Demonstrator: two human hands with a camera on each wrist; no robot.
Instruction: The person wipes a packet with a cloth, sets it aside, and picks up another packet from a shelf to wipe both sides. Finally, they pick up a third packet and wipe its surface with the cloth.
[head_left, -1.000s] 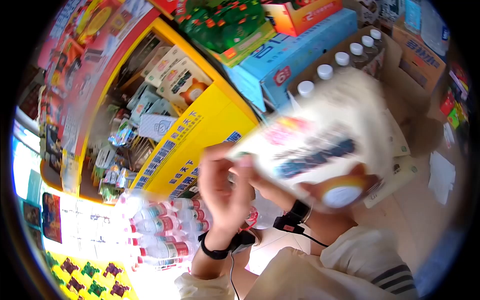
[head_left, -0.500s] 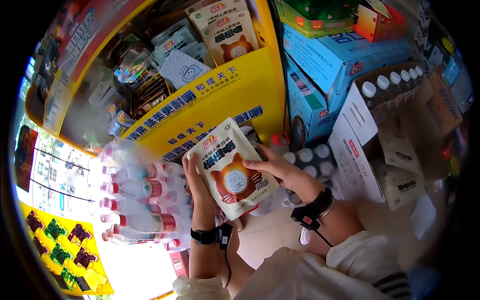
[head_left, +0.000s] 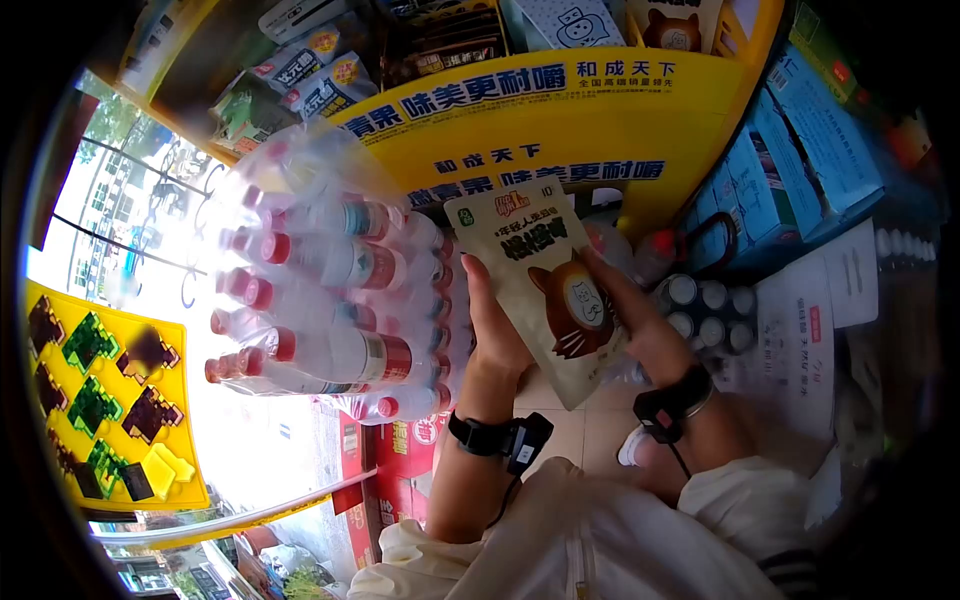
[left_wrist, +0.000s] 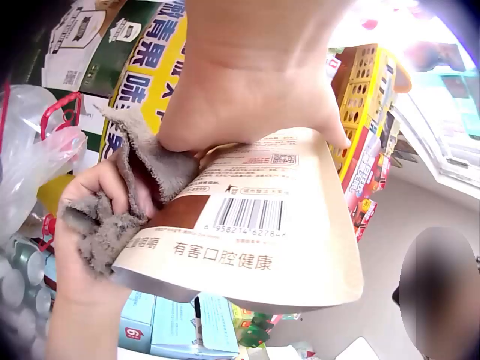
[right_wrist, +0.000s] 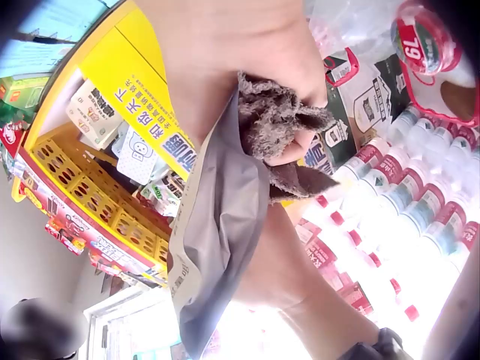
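A cream pouch (head_left: 530,255) with a brown cat-face print is between the two hands, tilted, front upward in the head view. My left hand (head_left: 500,325) holds its left edge, thumb along the side. The right hand (head_left: 640,315) grips the opposite edge. Behind the pouch, a crumpled grey cloth (right_wrist: 266,124) is bunched in the right hand's fingers, hidden from the head view. The left wrist view shows the pouch's printed back with a barcode (left_wrist: 247,215), and the cloth against its side.
Shrink-wrapped bottles (head_left: 330,290) stand left of the hands. Ahead is a yellow display stand (head_left: 480,110) holding packs and similar pouches. Canned drinks (head_left: 705,310), blue boxes (head_left: 760,190) and a white carton (head_left: 800,340) are at the right.
The pouch, blurred and off to the right at first, came between both hands and has since tilted more. The head view has swung left, bringing the bottles nearer the middle.
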